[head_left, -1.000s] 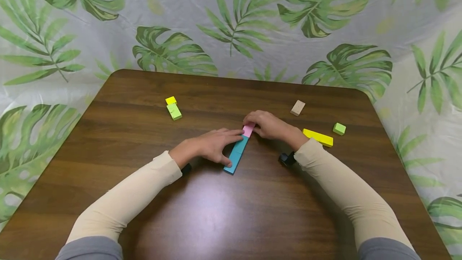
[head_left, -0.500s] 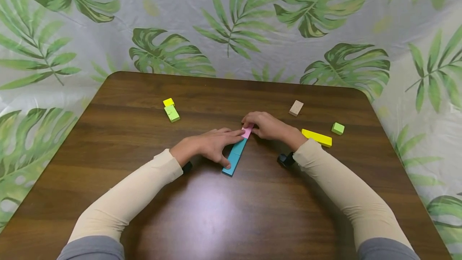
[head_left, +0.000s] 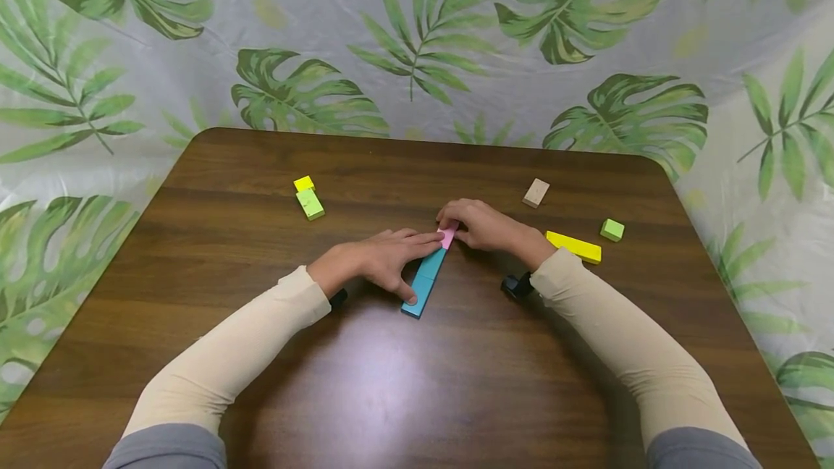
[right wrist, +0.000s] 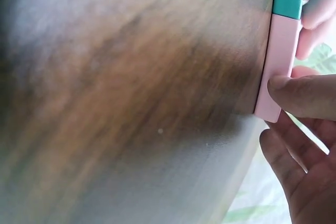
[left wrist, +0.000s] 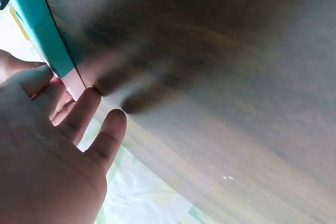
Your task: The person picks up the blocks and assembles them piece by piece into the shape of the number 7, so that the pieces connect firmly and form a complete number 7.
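Two teal blocks [head_left: 433, 263] lie end to end in a slanting row at the middle of the table, with a pink block [head_left: 447, 239] abutting their far end. My right hand [head_left: 483, 226] pinches that pink block; in the right wrist view its thumb [right wrist: 294, 94] presses one side, the other fingers being partly hidden behind. From the row's left side, my left hand [head_left: 389, 260] reaches with fairly straight fingers. Its fingertips touch the pink block, while its thumb rests at the near teal block's end. The left wrist view shows several extended fingers beside the pink block.
On the brown wooden table [head_left: 365, 396], a yellow block [head_left: 303, 184] touches a lime block [head_left: 310, 204] at the back left. Rightward are a light wood block [head_left: 536, 193], a long yellow block [head_left: 575, 247] and a small green block [head_left: 612, 230]. A leaf-print sheet [head_left: 456, 114] hangs behind.
The head view shifts slightly. Both hands stay almost still around the row, and the blocks keep their arrangement.
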Tool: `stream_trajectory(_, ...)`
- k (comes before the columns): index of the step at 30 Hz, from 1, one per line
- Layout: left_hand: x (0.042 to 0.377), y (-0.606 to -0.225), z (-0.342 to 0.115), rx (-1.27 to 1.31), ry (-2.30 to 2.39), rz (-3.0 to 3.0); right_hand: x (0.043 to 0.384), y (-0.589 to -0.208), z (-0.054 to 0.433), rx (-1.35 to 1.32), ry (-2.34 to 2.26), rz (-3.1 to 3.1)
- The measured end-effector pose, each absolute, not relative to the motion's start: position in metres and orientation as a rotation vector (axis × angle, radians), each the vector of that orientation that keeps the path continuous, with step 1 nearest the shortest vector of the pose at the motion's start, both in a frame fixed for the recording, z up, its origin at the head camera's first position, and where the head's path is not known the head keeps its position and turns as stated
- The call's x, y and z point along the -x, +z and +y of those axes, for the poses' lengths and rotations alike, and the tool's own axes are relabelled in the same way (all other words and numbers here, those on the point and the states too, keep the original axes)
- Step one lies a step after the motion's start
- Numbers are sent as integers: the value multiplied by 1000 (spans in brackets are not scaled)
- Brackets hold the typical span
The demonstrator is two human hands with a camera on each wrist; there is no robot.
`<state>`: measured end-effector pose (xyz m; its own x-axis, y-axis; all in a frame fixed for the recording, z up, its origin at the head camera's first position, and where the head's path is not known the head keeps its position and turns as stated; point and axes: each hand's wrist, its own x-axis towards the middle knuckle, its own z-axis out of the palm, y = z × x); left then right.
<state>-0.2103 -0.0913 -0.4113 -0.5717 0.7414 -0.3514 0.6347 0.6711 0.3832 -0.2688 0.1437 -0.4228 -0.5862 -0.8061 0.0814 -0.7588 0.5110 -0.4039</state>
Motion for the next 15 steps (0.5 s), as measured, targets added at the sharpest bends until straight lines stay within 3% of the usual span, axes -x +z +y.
stream_trajectory(15, 212, -409, -90, -1082, 282, 2418, 269, -403, 169, 1219, -496, 2685)
